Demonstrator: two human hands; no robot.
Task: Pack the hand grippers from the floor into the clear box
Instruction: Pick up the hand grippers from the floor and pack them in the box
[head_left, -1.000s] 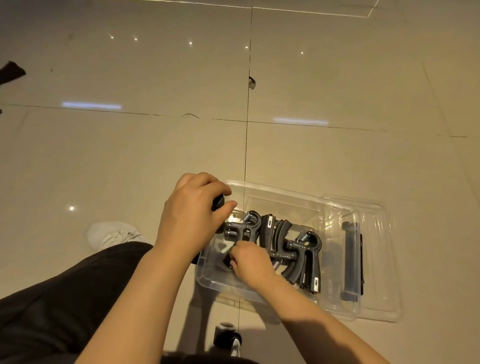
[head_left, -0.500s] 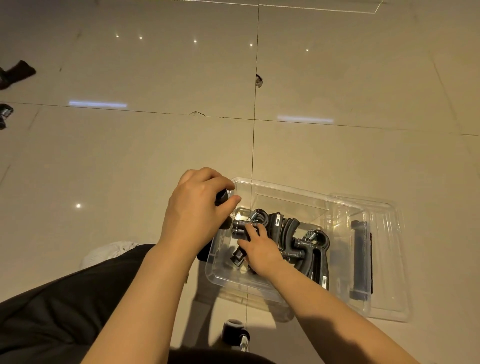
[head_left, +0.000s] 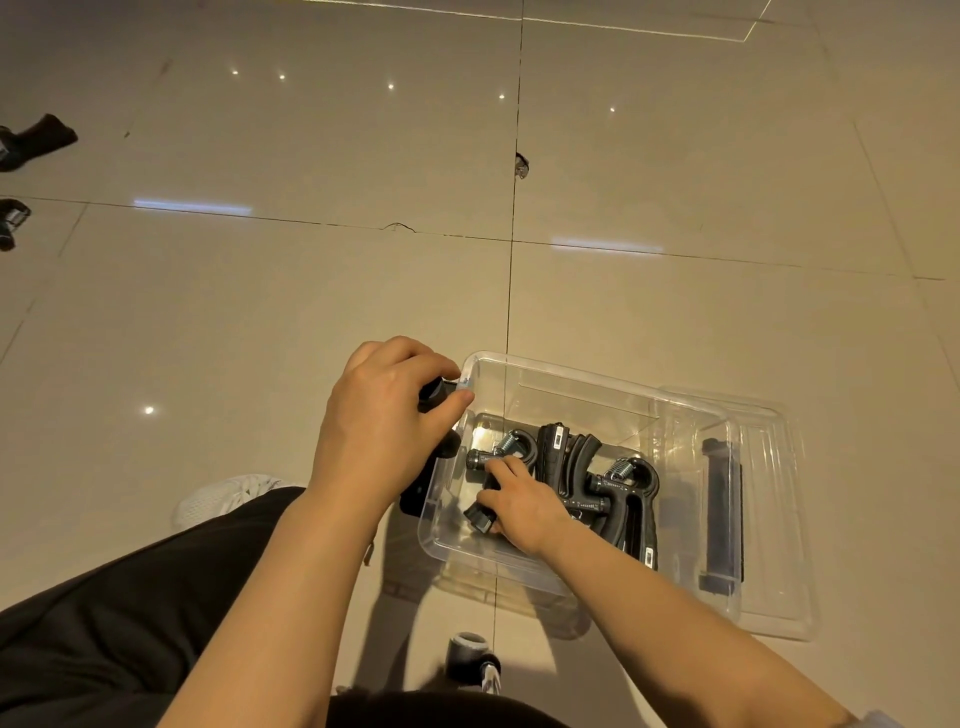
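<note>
- Packing in progress: clear box sits on the tiled floor, partly on top of its lid, which lies flat beneath and to the right.
- Right hand is down inside the box, fingers curled around the leftmost hand gripper, apparently seating it against the others.
- Packed grippers stand in a tight dark row across the middle of the box, springs up; exact count not readable.
- Left hand is clenched around another black gripper at the box's left rim, outside the wall; most of that gripper is hidden by the hand.
- Loose grippers on the floor: two dark ones at far left, well apart from the box; one more near the bottom edge, close to the person's body.
- Risk 1: the row is crowded, so forcing the held piece in could snag handles or springs and tip neighbours over.
- Risk 2: the box rests unevenly on the lid; downward pressure at the left rim may rock or slide it.
- Risk 3: the far-left pieces sit at the frame edge and could be overlooked.
</note>
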